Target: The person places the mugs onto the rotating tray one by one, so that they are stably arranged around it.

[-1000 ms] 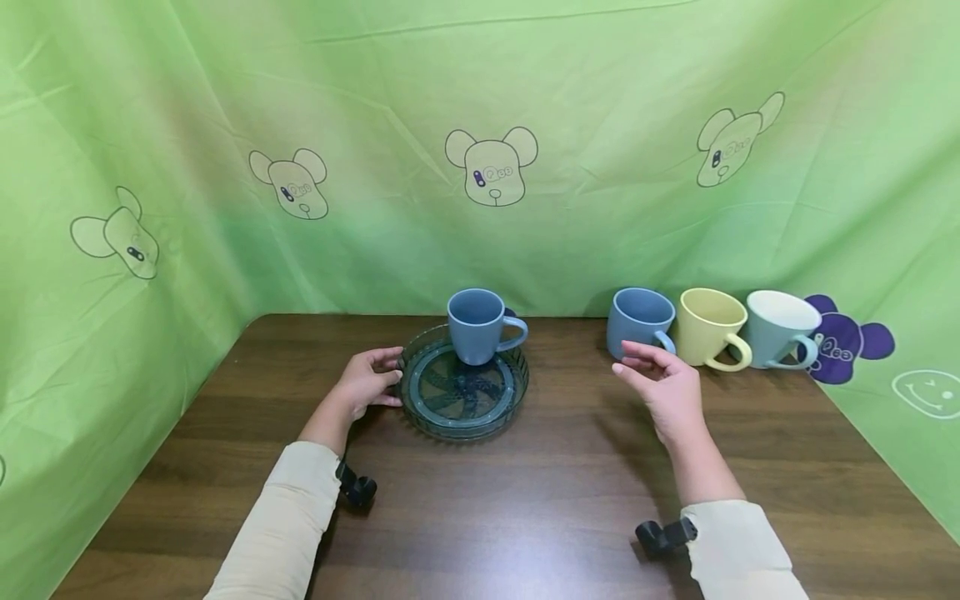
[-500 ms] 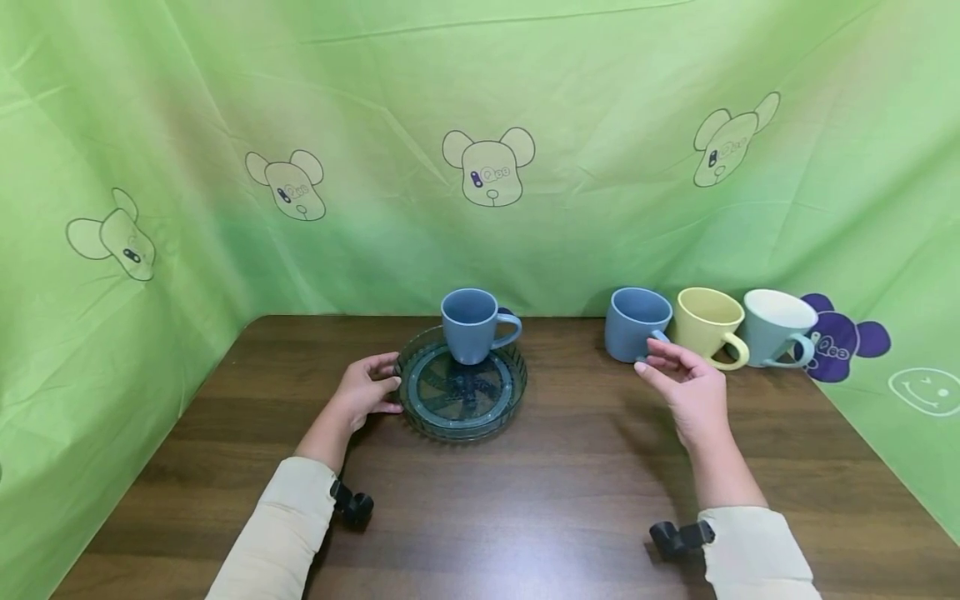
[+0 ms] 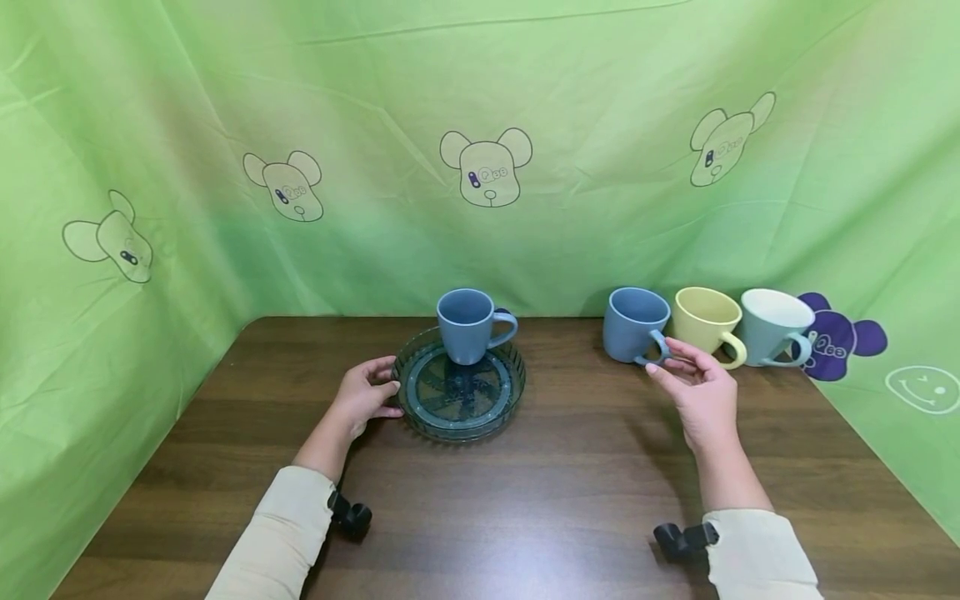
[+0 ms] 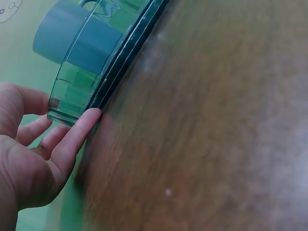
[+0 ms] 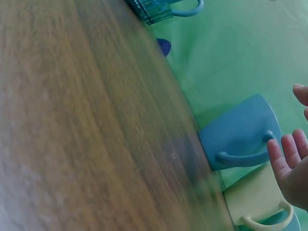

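Note:
My left hand [image 3: 362, 393] grips the left rim of a clear bluish-green glass dish [image 3: 457, 421]. In the left wrist view its fingertips [image 4: 89, 115] touch the outer wall and base of the dish [image 4: 72, 91]. Inside the dish, toward its back, a blue mug [image 3: 463, 329] stands upright with its handle to the right. My right hand [image 3: 705, 396] is at the handle of a second blue mug [image 3: 632, 325], thumb and fingers spread on either side of it. In the right wrist view fingertips [image 5: 274, 149] lie beside the handle; whether they touch it is unclear.
A yellow mug [image 3: 705, 321] and a pale teal mug [image 3: 772, 333] with a white inside stand in a row right of the second blue mug, by the back edge. A green printed cloth [image 3: 570, 208] hangs behind the brown wooden table [image 3: 517, 500].
My right hand has moved right and slightly down, from in front of the second blue mug to its handle. My left hand has stayed at the dish. The mugs have kept their places.

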Demonstrator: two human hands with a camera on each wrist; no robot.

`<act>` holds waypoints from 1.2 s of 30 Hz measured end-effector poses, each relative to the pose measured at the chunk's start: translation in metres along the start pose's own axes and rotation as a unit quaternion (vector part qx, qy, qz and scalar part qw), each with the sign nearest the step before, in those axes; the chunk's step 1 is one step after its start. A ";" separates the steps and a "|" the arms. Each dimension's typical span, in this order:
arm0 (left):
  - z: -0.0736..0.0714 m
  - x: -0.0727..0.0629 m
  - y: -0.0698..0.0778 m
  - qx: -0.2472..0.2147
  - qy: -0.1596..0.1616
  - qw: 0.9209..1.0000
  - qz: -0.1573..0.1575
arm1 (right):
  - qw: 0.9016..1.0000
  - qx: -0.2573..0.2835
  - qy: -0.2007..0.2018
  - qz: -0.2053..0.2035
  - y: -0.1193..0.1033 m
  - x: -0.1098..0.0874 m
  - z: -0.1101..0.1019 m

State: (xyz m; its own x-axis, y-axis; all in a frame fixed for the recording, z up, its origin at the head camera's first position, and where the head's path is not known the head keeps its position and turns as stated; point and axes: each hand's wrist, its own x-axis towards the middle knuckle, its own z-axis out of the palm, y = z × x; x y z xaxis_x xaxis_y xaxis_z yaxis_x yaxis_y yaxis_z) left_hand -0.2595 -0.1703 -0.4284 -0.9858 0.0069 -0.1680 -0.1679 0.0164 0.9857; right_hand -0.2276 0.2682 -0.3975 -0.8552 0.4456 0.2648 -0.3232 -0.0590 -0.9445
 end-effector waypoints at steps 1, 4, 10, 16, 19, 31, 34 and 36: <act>0.000 -0.001 0.000 -0.001 0.002 1.000 0.000 | 1.000 -0.003 0.007 0.000 0.001 0.001 0.000; 0.002 -0.002 0.000 -0.004 0.006 1.000 0.000 | 1.000 -0.012 0.026 0.001 0.002 0.005 -0.002; 0.004 -0.005 0.000 -0.008 0.011 1.000 -0.002 | 0.998 -0.040 0.048 0.010 0.008 0.011 -0.005; 0.004 -0.007 0.000 -0.007 0.012 1.000 0.000 | 0.995 -0.075 0.053 0.034 0.015 0.016 -0.010; 0.004 -0.008 0.000 -0.008 0.012 1.000 0.002 | 0.994 -0.088 0.049 0.050 0.019 0.019 -0.011; 0.007 -0.010 -0.002 -0.010 0.014 1.000 0.001 | 0.993 -0.005 0.051 0.106 0.032 0.031 -0.007; 0.007 -0.011 -0.003 -0.015 0.015 1.000 -0.001 | 0.991 0.019 0.056 0.119 0.032 0.031 -0.005; 0.007 -0.011 -0.004 -0.017 0.016 1.000 0.000 | 0.990 0.035 0.055 0.125 0.032 0.031 -0.003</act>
State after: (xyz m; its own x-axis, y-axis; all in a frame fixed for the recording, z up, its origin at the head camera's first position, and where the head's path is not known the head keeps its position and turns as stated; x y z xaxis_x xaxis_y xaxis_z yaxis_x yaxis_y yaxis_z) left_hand -0.2478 -0.1634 -0.4304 -0.9853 -0.0260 -0.1687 -0.1682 -0.0186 0.9856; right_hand -0.2635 0.2827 -0.4196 -0.8639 0.5036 -0.0014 -0.1381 -0.2396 -0.9610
